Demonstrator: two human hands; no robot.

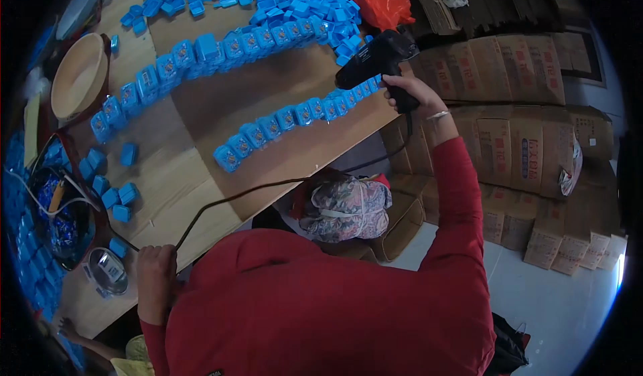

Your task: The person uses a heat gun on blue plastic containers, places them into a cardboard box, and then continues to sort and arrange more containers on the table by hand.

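Brown cardboard cartons (499, 141) right of a wooden table (231, 111)
On it, two rows of square blue plastic boxes (269, 127); at its left, a round tan bowl (79, 76); at its far right, a red plastic bag (378, 0).

A packing workshop, judging by stacked cardboard cartons (512, 145) and heaped blue plastic boxes (295, 4) across a wooden surface (201, 131).

Cartons (526, 145) are stacked on a pale floor (556, 302). To their left, a red bag (379, 0) and a tied floral bundle (345, 210) are shown.
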